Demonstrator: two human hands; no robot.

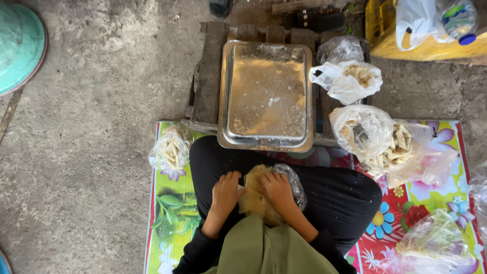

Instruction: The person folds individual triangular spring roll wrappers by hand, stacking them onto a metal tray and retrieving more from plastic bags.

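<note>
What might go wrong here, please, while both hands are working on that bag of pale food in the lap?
1. The clear bag lies open under the left hand and right hand; pieces could slip onto the mat.
2. The metal tray overhangs the wooden pallet near the knees; a nudge might tip it.
3. The filled bags beside it gape open and could spill.

Rough grey concrete floor (pixel 86 152) fills the left side, lit by soft, even daylight. A flowered plastic mat (pixel 170 223) in red and green covers the near ground. Beyond it stands a dark wooden pallet (pixel 208 76). A teal round lid (pixel 18 43) sits far left, and a yellow crate (pixel 406 48) far right.
</note>
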